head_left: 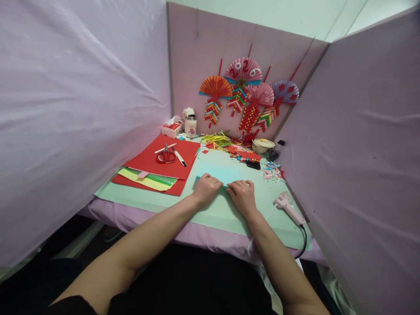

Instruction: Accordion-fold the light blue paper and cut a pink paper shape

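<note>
Both my hands rest at the middle of the table with a light blue paper (225, 186) between them. My left hand (208, 190) has its fingers closed on the paper's left part, where stacked folded edges stick out past the knuckles. On the right, my right hand (242, 194) pinches the same paper, thumb and fingers near its edge. A short stretch of blue shows in the gap between the hands. How many folds it has is hidden by my fingers.
To the left lie red sheets (144, 155) with scissors (166, 155), a utility knife (180, 156) and yellow and green papers. A pink glue gun (289, 208) lies right, its cord over the edge. Paper scraps (272, 170), a lidded bowl (262, 145) and a bottle (190, 123) stand behind. Paper fans (243, 72) hang on the back panel.
</note>
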`<state>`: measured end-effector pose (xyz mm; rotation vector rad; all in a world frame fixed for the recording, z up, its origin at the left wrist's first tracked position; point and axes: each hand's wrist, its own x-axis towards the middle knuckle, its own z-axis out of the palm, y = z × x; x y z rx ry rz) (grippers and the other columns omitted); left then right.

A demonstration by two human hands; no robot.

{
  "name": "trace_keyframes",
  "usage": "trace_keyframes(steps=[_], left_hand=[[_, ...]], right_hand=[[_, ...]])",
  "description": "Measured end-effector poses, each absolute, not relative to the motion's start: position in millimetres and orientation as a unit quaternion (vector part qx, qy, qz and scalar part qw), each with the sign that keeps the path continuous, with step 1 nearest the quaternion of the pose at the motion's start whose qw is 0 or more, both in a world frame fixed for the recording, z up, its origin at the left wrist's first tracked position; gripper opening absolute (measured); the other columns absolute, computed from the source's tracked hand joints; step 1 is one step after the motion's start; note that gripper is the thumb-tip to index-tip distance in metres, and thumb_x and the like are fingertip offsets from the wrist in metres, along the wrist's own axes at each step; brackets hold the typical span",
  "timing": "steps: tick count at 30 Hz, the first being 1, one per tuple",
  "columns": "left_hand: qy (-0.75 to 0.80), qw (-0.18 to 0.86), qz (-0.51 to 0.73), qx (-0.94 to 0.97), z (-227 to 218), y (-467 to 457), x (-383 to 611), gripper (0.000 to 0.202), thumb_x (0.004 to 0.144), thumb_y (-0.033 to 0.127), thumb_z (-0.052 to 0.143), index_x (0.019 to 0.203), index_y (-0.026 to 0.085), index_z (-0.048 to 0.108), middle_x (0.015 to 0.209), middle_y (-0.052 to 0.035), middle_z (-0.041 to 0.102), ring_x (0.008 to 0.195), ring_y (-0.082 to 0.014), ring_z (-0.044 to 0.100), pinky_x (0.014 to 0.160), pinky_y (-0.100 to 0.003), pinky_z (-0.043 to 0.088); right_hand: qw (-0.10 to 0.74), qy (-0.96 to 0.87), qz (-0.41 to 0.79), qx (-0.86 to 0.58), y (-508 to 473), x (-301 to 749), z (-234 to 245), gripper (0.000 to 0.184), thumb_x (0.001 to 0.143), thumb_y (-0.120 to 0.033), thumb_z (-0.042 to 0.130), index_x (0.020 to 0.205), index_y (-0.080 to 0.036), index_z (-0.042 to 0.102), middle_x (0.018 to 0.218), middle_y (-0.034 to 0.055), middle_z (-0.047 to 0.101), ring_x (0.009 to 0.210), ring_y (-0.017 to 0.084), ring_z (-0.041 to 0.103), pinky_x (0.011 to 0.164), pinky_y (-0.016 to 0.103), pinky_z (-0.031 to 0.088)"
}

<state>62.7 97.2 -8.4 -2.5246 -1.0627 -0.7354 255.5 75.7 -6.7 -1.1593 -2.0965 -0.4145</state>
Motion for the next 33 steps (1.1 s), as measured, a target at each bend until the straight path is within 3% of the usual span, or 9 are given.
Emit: trace_keyframes(steps=[8,11,15,23,29,33], left_hand=[[-0.347,0.146,-0.283,-0.882,-7,95,68,0.012,0.095,0.018,0.053,0.095,0.019,0.064,0.085,-0.0009,0.071,0.082,-0.0146,0.063,0.078,-0.033,0.034],[-0.340,0.153,-0.278,-0.885,-7,95,70,0.013,0.094,0.017,0.053,0.087,0.018,0.065,0.076,0.0003,0.070,0.076,-0.0143,0.063,0.077,-0.032,0.034],[-0.343,0.153,-0.297,-0.878,-9,97,62,0.013,0.093,0.014,0.054,0.092,0.019,0.065,0.081,-0.0004,0.072,0.079,-0.0142,0.064,0.077,-0.032,0.034],[-0.348,0.133,-0.302,-0.877,-6,94,68,0.014,0.096,0.021,0.052,0.099,0.020,0.065,0.089,-0.0012,0.073,0.081,-0.0142,0.064,0.076,-0.032,0.034],[-0.341,0.140,-0.274,-0.888,-4,91,71,0.015,0.096,0.018,0.050,0.091,0.019,0.065,0.078,0.0002,0.070,0.074,-0.0137,0.062,0.075,-0.032,0.034],[-0.350,0.143,-0.275,-0.884,-6,93,68,0.015,0.095,0.018,0.050,0.092,0.020,0.065,0.077,0.0001,0.070,0.075,-0.0137,0.063,0.075,-0.032,0.034]], right_hand=[[0.324,-0.819,-0.168,-0.442,75,254,-5,0.025,0.094,-0.021,0.055,0.071,-0.020,0.065,0.072,0.0006,0.068,0.074,0.014,0.055,0.087,0.034,0.026],[0.334,-0.817,-0.154,-0.445,74,254,-5,0.021,0.093,-0.023,0.056,0.075,-0.021,0.066,0.075,0.0007,0.069,0.076,0.015,0.056,0.088,0.035,0.026],[0.369,-0.804,-0.134,-0.447,75,258,-5,0.010,0.091,-0.028,0.061,0.087,-0.022,0.069,0.085,0.0012,0.072,0.083,0.016,0.060,0.090,0.036,0.026],[0.370,-0.812,-0.133,-0.431,75,259,-4,0.017,0.093,-0.023,0.059,0.079,-0.023,0.069,0.082,-0.0006,0.073,0.080,0.014,0.059,0.090,0.037,0.025],[0.332,-0.825,-0.142,-0.434,71,256,-1,0.025,0.095,-0.022,0.052,0.073,-0.020,0.065,0.077,0.0009,0.070,0.080,0.015,0.057,0.090,0.036,0.026],[0.340,-0.819,-0.125,-0.445,72,257,-1,0.021,0.094,-0.023,0.054,0.077,-0.021,0.066,0.079,0.0006,0.069,0.080,0.015,0.057,0.089,0.034,0.026]])
